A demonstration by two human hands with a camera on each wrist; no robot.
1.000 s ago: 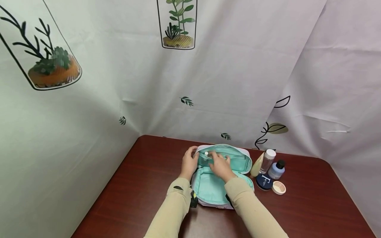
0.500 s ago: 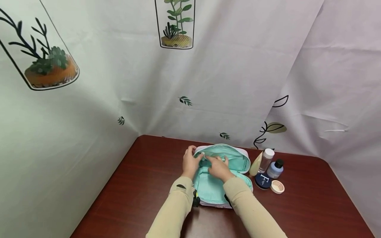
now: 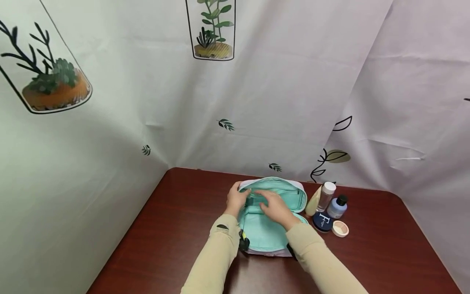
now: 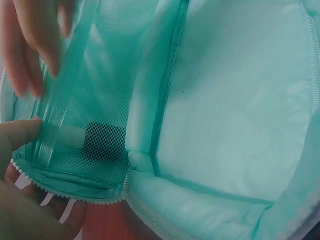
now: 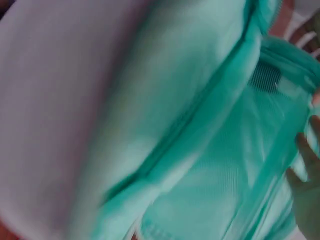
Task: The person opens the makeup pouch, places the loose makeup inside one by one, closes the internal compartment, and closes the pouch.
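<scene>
Gripping the left end of the far half of the pouch (image 3: 261, 232) with the left hand (image 3: 236, 200), pressing the thumb inside at the top edge of the mesh pocket (image 4: 107, 55), curling the other fingers round the outside. Holding the right hand (image 3: 276, 207) over the far half with fingers released and slightly bent, pointing leftward near the left thumb; not being able to tell touching from just beside at the pocket edge, seeing blur there. Spotting a small dark-and-pale item (image 4: 103, 141) behind the mesh, near the pocket's left end. Showing the pouch spread open on the counter (image 3: 191, 212), far half and near half, turning up turquoise lining. Listing rightward from the pouch: a pale tube (image 3: 313, 203) tilting beside an upright clear bottle (image 3: 324, 201) with a white cap, then a blue bottle (image 3: 336, 209) with a black cap. Listing nearer: a dark-blue round container (image 3: 322, 221) marked F, and just right of it a small round pale container (image 3: 340, 229). Backing everything with a plant-printed white curtain (image 3: 293, 90).
</scene>
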